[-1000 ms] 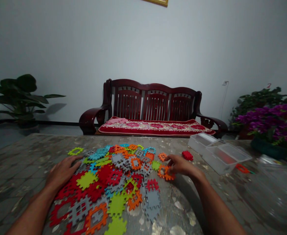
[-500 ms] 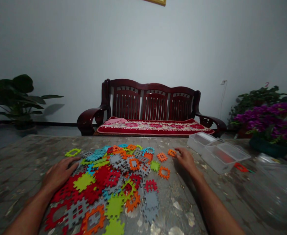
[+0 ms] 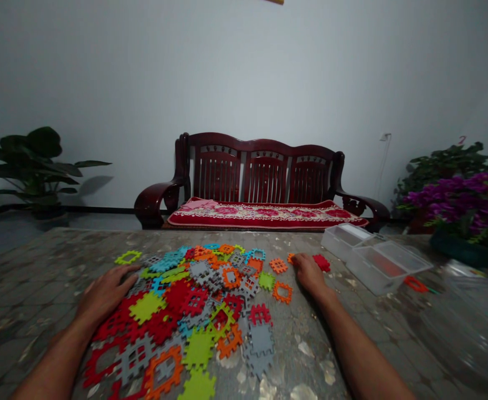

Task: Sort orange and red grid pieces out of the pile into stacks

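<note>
A heap of flat, notched interlocking puzzle tiles (image 3: 177, 297) in red, grey, green, orange and blue covers the left and middle of the table. My left hand (image 3: 104, 290) rests along the heap's left edge, fingers stretched out and holding nothing. Right of the heap, the curled fingers of my right hand (image 3: 309, 273) close over a small orange tile (image 3: 290, 258), covering most of it. Close by the right hand's far side lies a red tile (image 3: 322, 263). Another orange tile (image 3: 282, 292) and a green tile (image 3: 266, 280) lie to its left.
Clear plastic boxes (image 3: 387, 266) stand at the table's (image 3: 302, 339) right, near an orange piece (image 3: 416, 284) and a large transparent container (image 3: 464, 328). Purple flowers (image 3: 468, 200) in a green pot are at the far right. Behind the table is a wooden bench (image 3: 264, 172).
My right hand has moved slightly forward and left, its fingers curling over the small orange tile. The red tile beside it has come into view. My left hand stays by the heap.
</note>
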Demonstrator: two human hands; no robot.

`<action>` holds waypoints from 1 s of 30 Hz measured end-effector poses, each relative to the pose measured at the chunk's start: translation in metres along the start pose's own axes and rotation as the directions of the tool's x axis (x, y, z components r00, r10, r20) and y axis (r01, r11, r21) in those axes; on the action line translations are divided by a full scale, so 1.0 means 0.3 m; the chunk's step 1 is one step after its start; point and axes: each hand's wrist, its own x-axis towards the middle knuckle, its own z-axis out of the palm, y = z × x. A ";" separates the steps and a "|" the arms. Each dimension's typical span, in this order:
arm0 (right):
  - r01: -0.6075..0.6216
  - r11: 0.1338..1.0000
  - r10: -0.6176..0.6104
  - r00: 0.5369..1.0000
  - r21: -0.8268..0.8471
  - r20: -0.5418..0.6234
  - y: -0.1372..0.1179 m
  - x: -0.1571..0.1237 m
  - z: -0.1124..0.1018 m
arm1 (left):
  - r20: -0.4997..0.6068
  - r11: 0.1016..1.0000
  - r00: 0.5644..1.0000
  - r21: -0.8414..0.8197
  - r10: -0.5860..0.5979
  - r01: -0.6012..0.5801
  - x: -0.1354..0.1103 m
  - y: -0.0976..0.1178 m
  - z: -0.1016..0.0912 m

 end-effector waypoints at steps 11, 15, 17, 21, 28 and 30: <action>-0.060 0.998 0.061 0.995 0.012 -0.085 0.018 -0.007 0.025 | 0.031 0.999 0.998 -0.021 -0.047 0.048 0.000 0.005 -0.003; -0.085 0.996 0.085 0.989 0.000 -0.119 0.002 -0.006 0.027 | 0.037 0.999 0.998 -0.019 -0.046 0.047 0.003 0.000 0.002; -0.110 0.994 0.107 0.989 -0.020 -0.104 -0.003 -0.003 0.030 | 0.041 0.999 0.998 -0.020 -0.043 0.044 0.004 0.000 0.004; -0.082 0.996 0.080 0.993 -0.028 -0.081 -0.001 0.000 0.041 | 0.039 0.999 0.998 -0.023 -0.048 0.049 0.007 -0.001 0.007; -0.088 0.996 0.090 0.967 0.018 -0.239 0.034 -0.016 0.015 | 0.041 0.997 0.997 -0.016 -0.070 0.071 0.007 0.000 0.003; -0.177 0.984 0.170 0.938 0.004 -0.303 0.054 -0.023 -0.009 | 0.048 0.997 0.996 -0.010 -0.075 0.075 0.006 0.005 -0.001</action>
